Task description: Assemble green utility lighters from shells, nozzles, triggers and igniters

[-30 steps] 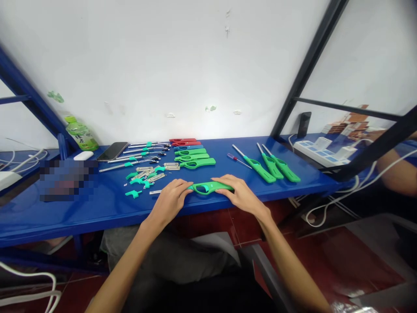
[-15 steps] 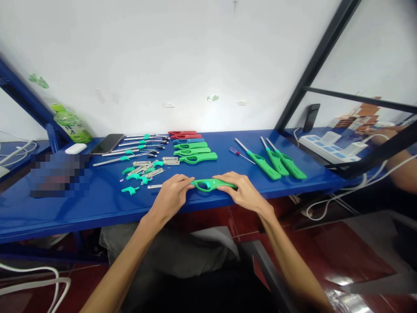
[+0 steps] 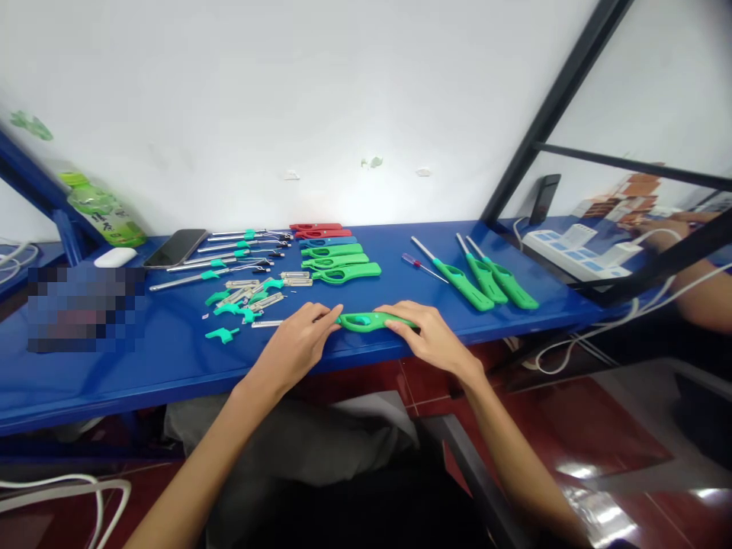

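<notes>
A green long-necked lighter (image 3: 374, 321) lies crosswise at the table's front edge, its metal tube pointing left. My left hand (image 3: 303, 335) is closed around the tube where it meets the green body. The fingers of my right hand (image 3: 428, 329) grip the body's right end. A turquoise trigger shows inside the loop of the lighter. Left of it lie turquoise triggers (image 3: 223, 335) and flat metal-and-beige pieces (image 3: 268, 302). Behind these are metal tubes with wires (image 3: 191, 280), beside green handle shells (image 3: 347, 273) and red ones (image 3: 320, 227).
Three whole green lighters (image 3: 467, 287) and a screwdriver (image 3: 424, 268) lie to the right on the blue table (image 3: 165, 358). At the left are a phone (image 3: 176, 248), a white case (image 3: 115, 258) and a bottle (image 3: 106, 213). Beyond the black frame stand a power strip (image 3: 575, 255) and another person's arm (image 3: 706, 290).
The view has shifted slightly, so things on the left sit farther left. Both hands keep hold of the lighter, with its trigger still inside the loop.
</notes>
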Demonstrator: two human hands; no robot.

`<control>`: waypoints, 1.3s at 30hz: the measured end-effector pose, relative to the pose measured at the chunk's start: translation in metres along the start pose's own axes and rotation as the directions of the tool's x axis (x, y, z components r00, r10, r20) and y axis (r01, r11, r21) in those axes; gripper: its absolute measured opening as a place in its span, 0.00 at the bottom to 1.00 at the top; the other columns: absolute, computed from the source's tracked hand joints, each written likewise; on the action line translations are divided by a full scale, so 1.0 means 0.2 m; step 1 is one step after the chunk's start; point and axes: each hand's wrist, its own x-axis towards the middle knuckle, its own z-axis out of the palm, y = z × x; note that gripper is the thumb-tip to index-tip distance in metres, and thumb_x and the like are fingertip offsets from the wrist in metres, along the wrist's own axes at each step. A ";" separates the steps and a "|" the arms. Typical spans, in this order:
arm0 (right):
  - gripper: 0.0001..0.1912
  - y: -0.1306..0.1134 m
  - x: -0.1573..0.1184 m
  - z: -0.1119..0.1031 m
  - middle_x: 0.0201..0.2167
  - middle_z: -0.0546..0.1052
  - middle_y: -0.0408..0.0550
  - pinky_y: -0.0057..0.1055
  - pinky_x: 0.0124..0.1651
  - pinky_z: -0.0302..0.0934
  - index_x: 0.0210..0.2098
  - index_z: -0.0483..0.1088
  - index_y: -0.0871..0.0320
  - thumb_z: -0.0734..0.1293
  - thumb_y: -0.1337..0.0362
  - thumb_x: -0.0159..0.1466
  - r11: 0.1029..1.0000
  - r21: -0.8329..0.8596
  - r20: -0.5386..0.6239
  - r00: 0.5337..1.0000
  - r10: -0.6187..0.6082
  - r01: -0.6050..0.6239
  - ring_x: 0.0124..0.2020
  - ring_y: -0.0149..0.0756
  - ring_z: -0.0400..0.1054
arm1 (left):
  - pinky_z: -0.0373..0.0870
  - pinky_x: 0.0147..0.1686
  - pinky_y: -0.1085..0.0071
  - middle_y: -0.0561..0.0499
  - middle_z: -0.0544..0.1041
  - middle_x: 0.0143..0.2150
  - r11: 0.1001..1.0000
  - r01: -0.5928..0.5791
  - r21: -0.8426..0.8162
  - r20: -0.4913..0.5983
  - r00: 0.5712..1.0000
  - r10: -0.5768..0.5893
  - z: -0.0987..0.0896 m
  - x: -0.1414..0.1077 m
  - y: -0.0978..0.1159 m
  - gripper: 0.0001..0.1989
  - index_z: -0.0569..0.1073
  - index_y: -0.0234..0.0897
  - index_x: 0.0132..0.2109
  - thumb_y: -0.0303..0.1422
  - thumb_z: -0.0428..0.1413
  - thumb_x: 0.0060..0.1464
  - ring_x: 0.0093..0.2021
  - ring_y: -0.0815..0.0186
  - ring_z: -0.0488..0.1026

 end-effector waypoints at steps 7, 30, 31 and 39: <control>0.19 0.01 0.01 -0.01 0.51 0.84 0.50 0.41 0.58 0.68 0.57 0.79 0.51 0.61 0.55 0.77 0.999 0.022 -0.001 1.000 0.031 -0.031 0.51 0.45 0.78 | 0.78 0.45 0.60 0.40 0.81 0.49 0.995 -0.088 0.053 0.056 0.995 0.085 0.01 0.00 -0.01 0.21 0.69 0.35 0.67 0.25 0.43 0.73 0.43 0.58 0.76; 0.18 0.03 0.01 -0.02 0.53 0.81 0.47 0.48 0.64 0.63 0.63 0.73 0.44 0.65 0.57 0.75 0.999 0.005 -0.007 0.999 0.042 -0.042 0.53 0.47 0.74 | 0.79 0.47 0.58 0.42 0.82 0.48 0.994 0.111 -0.001 0.092 0.990 -0.110 -0.04 0.02 0.01 0.17 0.75 0.37 0.62 0.34 0.48 0.74 0.45 0.55 0.79; 0.18 0.03 0.01 -0.01 0.53 0.80 0.48 0.48 0.63 0.63 0.63 0.73 0.44 0.64 0.58 0.75 0.999 -0.009 -0.011 0.999 0.043 -0.043 0.53 0.47 0.74 | 0.79 0.45 0.60 0.42 0.82 0.48 0.993 0.114 -0.031 0.088 0.990 -0.110 -0.04 0.03 0.00 0.17 0.76 0.37 0.61 0.33 0.48 0.74 0.44 0.56 0.79; 0.19 0.00 -0.01 0.01 0.52 0.80 0.50 0.43 0.58 0.67 0.65 0.73 0.47 0.63 0.58 0.76 0.998 -0.010 0.028 0.997 0.065 -0.065 0.52 0.46 0.74 | 0.79 0.40 0.61 0.43 0.82 0.44 0.980 0.070 -0.184 -0.029 0.997 -0.076 0.02 0.04 -0.01 0.16 0.79 0.36 0.56 0.24 0.49 0.70 0.38 0.60 0.76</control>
